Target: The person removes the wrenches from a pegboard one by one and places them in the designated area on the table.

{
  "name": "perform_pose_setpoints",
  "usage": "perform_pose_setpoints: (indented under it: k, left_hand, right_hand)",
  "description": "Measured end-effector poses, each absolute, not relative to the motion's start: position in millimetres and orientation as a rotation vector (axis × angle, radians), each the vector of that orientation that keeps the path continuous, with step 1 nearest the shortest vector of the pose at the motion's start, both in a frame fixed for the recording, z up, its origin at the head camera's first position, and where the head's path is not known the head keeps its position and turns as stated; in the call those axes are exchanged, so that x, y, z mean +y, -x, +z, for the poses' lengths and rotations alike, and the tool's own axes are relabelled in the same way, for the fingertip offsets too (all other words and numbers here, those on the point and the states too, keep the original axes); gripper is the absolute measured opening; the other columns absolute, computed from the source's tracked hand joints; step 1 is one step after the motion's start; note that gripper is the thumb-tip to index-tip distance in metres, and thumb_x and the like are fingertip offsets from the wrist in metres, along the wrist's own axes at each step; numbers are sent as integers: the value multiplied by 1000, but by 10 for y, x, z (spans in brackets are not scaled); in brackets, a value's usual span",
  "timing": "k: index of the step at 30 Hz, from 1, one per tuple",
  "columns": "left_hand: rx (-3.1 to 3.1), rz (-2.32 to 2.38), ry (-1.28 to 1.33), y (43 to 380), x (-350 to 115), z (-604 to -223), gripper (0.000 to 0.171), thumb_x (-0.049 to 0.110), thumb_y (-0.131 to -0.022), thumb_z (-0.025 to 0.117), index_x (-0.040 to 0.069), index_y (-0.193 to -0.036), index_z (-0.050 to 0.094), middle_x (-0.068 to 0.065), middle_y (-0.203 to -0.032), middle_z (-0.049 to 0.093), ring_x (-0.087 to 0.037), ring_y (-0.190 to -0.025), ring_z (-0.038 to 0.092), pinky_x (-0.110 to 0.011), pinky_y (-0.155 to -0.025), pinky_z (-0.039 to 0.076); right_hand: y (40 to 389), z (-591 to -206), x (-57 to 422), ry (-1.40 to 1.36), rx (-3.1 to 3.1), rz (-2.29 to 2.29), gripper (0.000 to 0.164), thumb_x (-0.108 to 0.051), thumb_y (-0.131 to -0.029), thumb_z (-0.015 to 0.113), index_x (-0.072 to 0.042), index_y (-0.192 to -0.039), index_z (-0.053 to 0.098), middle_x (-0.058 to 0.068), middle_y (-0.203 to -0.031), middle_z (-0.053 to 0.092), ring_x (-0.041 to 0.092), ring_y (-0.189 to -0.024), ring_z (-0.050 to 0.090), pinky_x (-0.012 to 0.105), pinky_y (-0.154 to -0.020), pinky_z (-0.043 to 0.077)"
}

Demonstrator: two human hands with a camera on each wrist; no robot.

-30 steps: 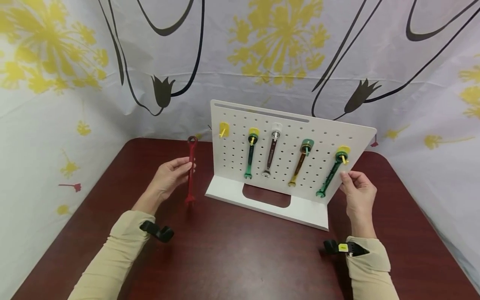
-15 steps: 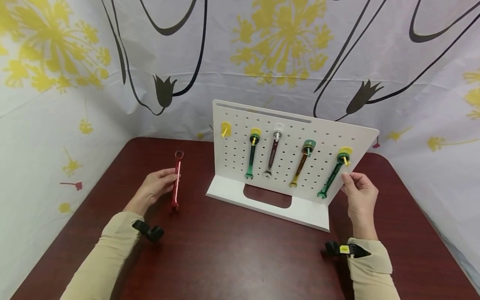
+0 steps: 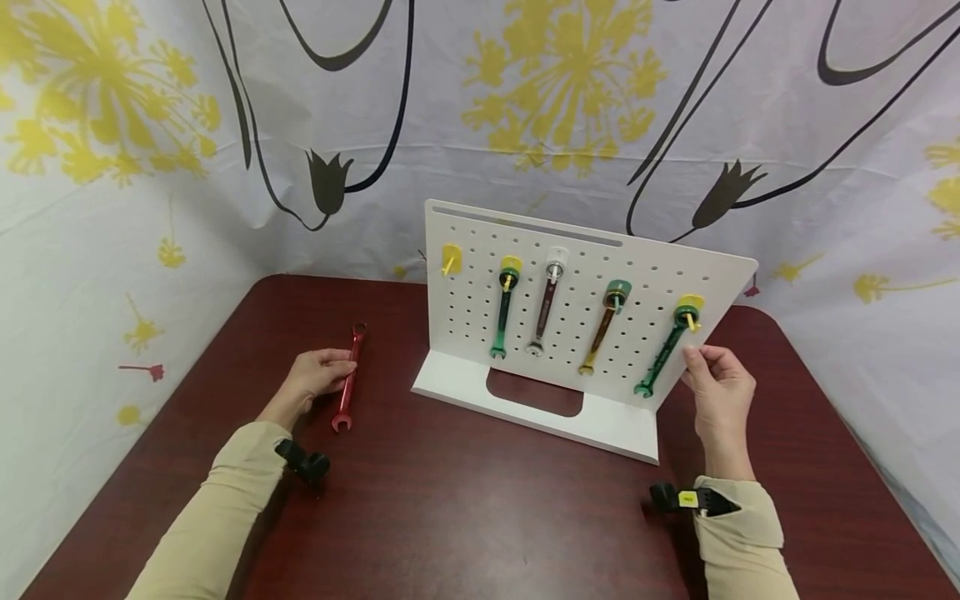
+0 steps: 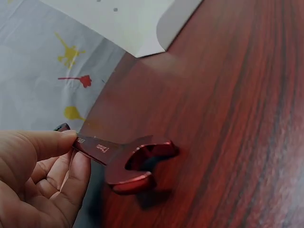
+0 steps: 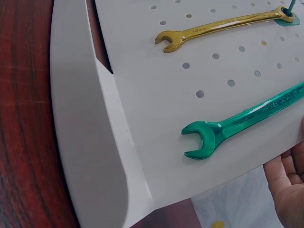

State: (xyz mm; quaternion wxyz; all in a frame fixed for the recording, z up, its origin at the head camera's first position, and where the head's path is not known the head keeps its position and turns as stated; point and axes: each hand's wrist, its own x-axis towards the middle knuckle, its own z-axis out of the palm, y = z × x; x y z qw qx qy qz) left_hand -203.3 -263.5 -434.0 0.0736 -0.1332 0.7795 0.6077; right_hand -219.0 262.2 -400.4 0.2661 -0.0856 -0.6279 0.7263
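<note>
My left hand (image 3: 315, 379) pinches a red combination wrench (image 3: 347, 393) by its shaft, low over the table, left of the white pegboard (image 3: 536, 425). In the left wrist view, the wrench's open end (image 4: 114, 164) casts a shadow on the tabletop; whether its far end touches is unclear. My right hand (image 3: 723, 396) grips the pegboard's right edge between thumb and fingers. Nearest to it hangs a green wrench (image 5: 251, 116). A gold wrench (image 3: 597, 337), a silver-ended wrench (image 3: 546, 308) and another green wrench (image 3: 502, 321) hang on hooks further left. The leftmost yellow hook (image 3: 451, 260) bears nothing.
A dark reddish wooden table (image 3: 480, 517) lies under everything. The pegboard's base has a rounded cut-out. A white cloth (image 3: 525, 125) with yellow and grey plant prints hangs behind and at the sides.
My left hand has carried the red wrench leftward from beside the pegboard and lowered it, tilting it from near upright so its open end points toward me. The right hand keeps its hold.
</note>
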Motion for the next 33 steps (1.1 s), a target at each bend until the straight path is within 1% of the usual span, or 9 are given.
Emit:
perform_pose_setpoints:
  k: [3,5,7,10,11,16,23,26,33]
  left_hand:
    - [2401,1737,409,2034,-2637,-4346,41,16,-93,60,-7,-126,52,0,-91,65,3,-71,59,-17,-66,53]
    - [2427,1695,423,2032,-2634,-4346,39,17,-92,60,-4,-124,54,-3,-95,65,1,-73,60,-18,-67,53]
    - [2452,1656,428,2034,-2631,-4353,38,18,-92,60,-3,-124,55,-9,-103,65,0,-75,60,-19,-68,54]
    - [2484,1620,417,2052,-2636,-4377,37,17,-92,61,-3,-123,57,-12,-104,64,0,-74,60,-19,-68,54]
    - [2500,1603,401,2057,-2638,-4384,39,18,-92,61,-5,-124,56,-15,-108,64,0,-74,59,-19,-68,54]
    - [2538,1556,395,2072,-2640,-4385,39,18,-92,62,-4,-124,57,-16,-106,67,0,-75,61,-21,-69,55]
    - [2598,1493,362,2078,-2637,-4373,38,18,-90,63,-4,-121,59,-18,-108,68,-5,-81,65,-26,-72,56]
    - [2626,1463,371,2088,-2630,-4369,36,18,-89,65,-3,-118,61,-18,-106,68,-7,-78,66,-25,-71,56]
    - [2723,1333,375,2096,-2572,-4315,29,16,-87,66,-3,-109,64,-16,-98,71,-3,-68,63,-22,-61,54]
  right_hand:
    - [2192,-4010,2623,222,-1695,1958,10,-6,-81,72,-10,-77,64,-5,-68,62,3,-60,57,13,-54,51]
    - [2192,-4013,2623,219,-1695,1958,10,-6,-81,72,-10,-76,64,-5,-68,62,3,-61,57,13,-54,51]
    - [2191,-4016,2622,216,-1695,1959,10,-6,-81,72,-11,-77,64,-5,-68,62,3,-61,57,13,-55,51]
    - [2190,-4017,2621,214,-1695,1959,10,-6,-82,71,-11,-76,64,-4,-69,62,3,-62,57,14,-55,52]
    - [2190,-4018,2620,213,-1694,1958,10,-6,-82,71,-11,-76,64,-4,-69,62,3,-62,57,14,-56,52]
    - [2195,-4019,2619,212,-1687,1961,10,-5,-82,71,-11,-76,64,-4,-69,62,2,-62,58,15,-57,53]
    - [2202,-4023,2622,207,-1678,1966,10,-6,-80,73,-9,-76,64,-4,-68,62,3,-59,57,14,-55,52]
    - [2201,-4026,2622,209,-1679,1966,10,-6,-80,73,-9,-76,64,-4,-68,62,3,-60,57,14,-55,52]
    - [2193,-4028,2617,213,-1682,1971,9,-8,-82,72,-10,-77,64,-4,-70,63,3,-63,58,15,-58,53]
